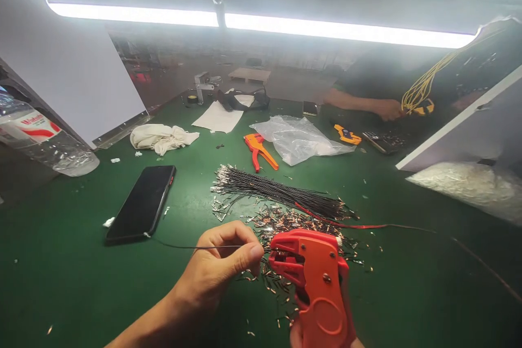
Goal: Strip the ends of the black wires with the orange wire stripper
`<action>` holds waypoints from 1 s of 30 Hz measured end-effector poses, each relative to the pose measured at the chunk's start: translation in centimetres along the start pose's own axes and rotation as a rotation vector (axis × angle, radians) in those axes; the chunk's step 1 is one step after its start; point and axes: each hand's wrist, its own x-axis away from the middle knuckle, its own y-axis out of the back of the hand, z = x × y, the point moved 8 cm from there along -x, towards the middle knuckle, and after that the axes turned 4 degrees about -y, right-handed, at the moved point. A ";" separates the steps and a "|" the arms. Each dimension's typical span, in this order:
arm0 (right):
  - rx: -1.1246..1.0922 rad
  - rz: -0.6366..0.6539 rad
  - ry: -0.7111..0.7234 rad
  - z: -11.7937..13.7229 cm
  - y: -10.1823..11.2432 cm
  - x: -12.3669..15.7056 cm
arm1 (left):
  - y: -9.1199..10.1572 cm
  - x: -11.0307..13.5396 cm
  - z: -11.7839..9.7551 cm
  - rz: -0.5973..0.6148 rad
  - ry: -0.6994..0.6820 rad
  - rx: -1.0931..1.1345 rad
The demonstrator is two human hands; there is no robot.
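Observation:
My left hand (222, 261) is pinched shut on a thin black wire (183, 246) that runs left from my fingertips, and holds its end at the jaws of an orange crimping tool (316, 283). My right hand (299, 334) grips that tool's handle from below; only a small part of the hand shows at the bottom edge. Just beyond lie a bundle of black wires with metal ends (277, 193) and a scatter of small metal terminals (285, 223) on the green mat (61, 277). A red wire (359, 225) leads off to the right.
A black phone (142, 204) lies left of my hands, with a plastic bottle (41, 138) and a white cloth (161, 137) beyond it. Orange pliers (259, 150) and a clear plastic bag (299, 138) lie further back. Another person's hand (387, 109) holds yellow wires (424, 87) at the far right.

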 end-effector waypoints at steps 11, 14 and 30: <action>-0.088 0.016 -0.053 0.6 -0.5 -0.1 | 0.0 0.1 0.4 0.055 0.041 0.046; -0.089 0.033 -0.080 0.4 -1.0 0.4 | 0.0 0.1 0.7 0.063 0.057 0.073; -0.036 0.015 0.054 -4.1 0.8 -3.1 | -0.5 0.0 1.1 0.073 0.114 0.175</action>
